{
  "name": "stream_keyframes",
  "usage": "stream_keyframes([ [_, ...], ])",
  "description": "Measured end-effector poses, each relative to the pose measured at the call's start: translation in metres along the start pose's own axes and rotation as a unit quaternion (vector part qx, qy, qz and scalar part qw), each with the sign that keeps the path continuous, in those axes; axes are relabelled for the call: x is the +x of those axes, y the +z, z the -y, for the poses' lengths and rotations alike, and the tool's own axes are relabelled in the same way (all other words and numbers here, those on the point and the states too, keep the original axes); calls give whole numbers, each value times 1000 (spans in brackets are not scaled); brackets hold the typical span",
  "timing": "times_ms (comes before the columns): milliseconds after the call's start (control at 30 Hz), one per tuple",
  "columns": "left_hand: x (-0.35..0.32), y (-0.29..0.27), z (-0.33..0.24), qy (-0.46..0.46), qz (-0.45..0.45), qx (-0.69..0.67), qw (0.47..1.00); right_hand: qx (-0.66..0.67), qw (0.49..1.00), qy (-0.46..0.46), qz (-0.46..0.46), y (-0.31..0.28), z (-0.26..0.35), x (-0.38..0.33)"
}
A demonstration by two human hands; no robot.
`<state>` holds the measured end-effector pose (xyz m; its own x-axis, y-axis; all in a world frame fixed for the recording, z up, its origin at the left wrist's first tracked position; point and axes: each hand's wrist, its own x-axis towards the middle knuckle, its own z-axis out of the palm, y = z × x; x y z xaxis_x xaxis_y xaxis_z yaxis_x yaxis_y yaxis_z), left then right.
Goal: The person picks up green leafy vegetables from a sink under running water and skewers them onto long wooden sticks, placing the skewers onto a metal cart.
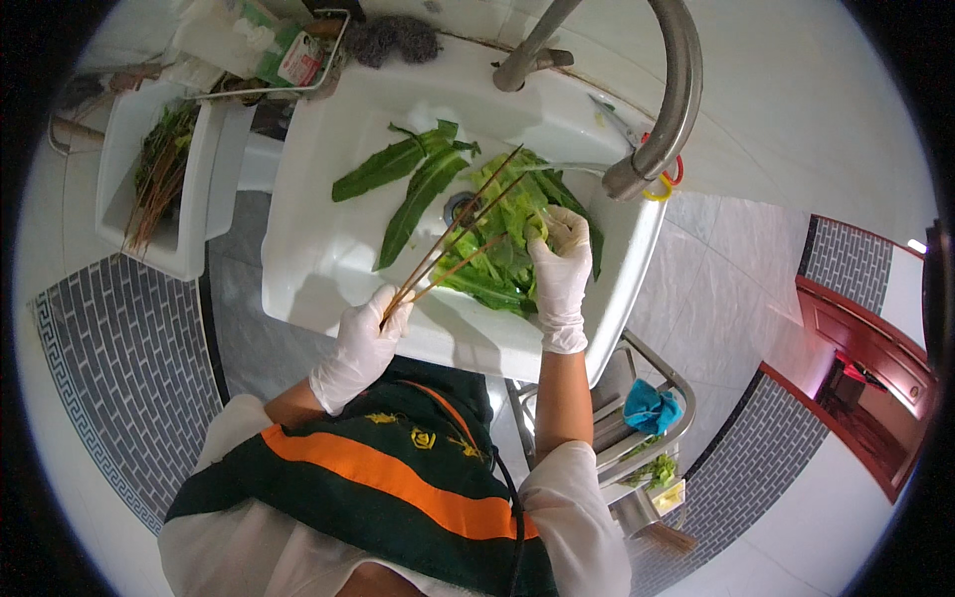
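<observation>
Apron (398,478), green with orange band, nearest. Left hand (366,338), gloved: grip clenched on thin skewers (458,234) slanting up over the white sink (308,249). Right hand (559,269), gloved: grip grasping leafy greens (497,264) inside the sink, below the faucet (667,109).

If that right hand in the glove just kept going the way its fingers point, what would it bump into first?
The right hand points up the picture, across the sink. Its fingertips already touch the leaves. Beyond them, the tap spout's end would likely come first, though it may hang too high; depth is unclear.
</observation>
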<state>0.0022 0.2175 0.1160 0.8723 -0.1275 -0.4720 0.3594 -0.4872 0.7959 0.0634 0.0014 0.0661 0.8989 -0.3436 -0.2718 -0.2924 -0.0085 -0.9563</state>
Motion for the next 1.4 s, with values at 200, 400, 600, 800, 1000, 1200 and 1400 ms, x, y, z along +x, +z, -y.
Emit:
stream_keyframes([
  [200,-1,-1,-7,8,-1,-15,1000,-149,985,-75,-36,-1,-9,-3],
  [400,-3,-1,-2,3,-4,-20,1000,-234,951,-201,-31,-4,1,-5],
  [600,-6,2,-2,8,-5,-21,1000,-245,944,-221,5,-10,8,-6],
  [800,-2,15,18,30,-31,-119,992,-82,985,-103,-108,1,-15,-42],
  [1000,-2,21,20,-14,-34,-177,983,188,972,127,68,72,-15,-96],
  [1200,-6,11,31,58,-30,-90,994,309,928,200,62,75,2,-108],
  [1400,1,-16,34,-89,-9,-252,964,322,940,107,-36,45,4,-117],
])
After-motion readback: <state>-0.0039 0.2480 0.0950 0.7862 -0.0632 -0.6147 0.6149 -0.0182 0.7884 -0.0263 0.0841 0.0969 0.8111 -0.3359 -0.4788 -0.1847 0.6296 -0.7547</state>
